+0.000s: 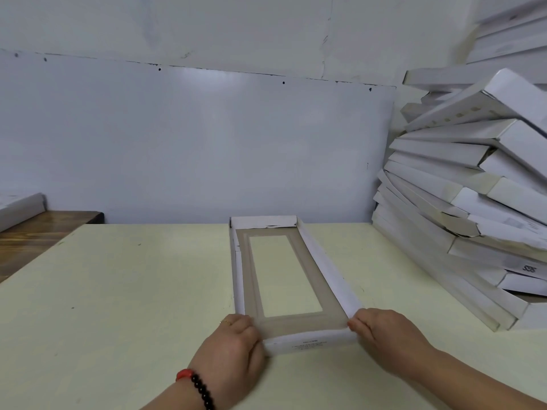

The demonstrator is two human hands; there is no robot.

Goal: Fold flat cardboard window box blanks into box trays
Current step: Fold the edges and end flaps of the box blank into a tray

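Long white cardboard window box tray [291,279] with brown inner face and clear rectangular window, lying lengthwise on pale yellow-green tabletop [118,291], far end near the grey-white wall panel [207,143], near end just in front of the wrists. Side walls and far end wall folded upright. Left hand [233,344], fingers curled, gripping the near left corner of the tray. Right hand [381,335], fingers curled, pinching the near right corner, fingertips on the side wall. Near end flap with small printed text held up between both hands. Red and black bead bracelet [196,386] on left wrist. Leaning heap of folded white cardboard boxes [473,202] at the right, well apart from the tray. Brown wooden surface [35,235] at far left
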